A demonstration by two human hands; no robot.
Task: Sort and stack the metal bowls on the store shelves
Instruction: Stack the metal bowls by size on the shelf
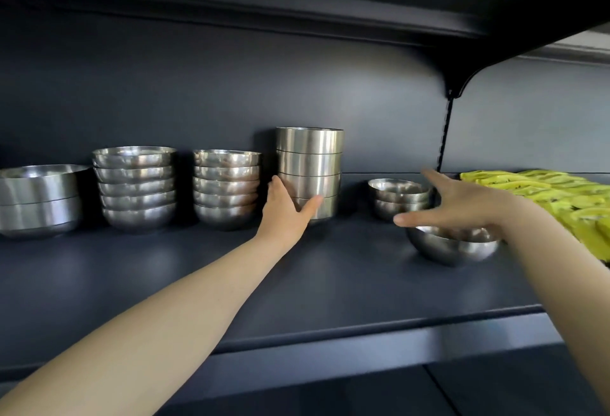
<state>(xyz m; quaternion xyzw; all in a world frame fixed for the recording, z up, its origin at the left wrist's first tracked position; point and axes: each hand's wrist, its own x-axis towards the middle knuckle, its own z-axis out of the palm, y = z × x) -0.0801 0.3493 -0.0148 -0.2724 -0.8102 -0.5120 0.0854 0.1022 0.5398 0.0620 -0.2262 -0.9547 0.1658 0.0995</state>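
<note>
- My left hand (pixel 286 209) cups the foot of the straight-sided bowl stack (pixel 308 168), thumb in front, fingers curled round its side, likely to steady it.
- My right hand (pixel 462 204) hovers with fingers spread, holding nothing, over the loose bowl (pixel 452 249), beside the small bowl pair (pixel 397 199).
- Like bowls stand nested along the shelf (pixel 330 277) back, sorted by shape.
</note>
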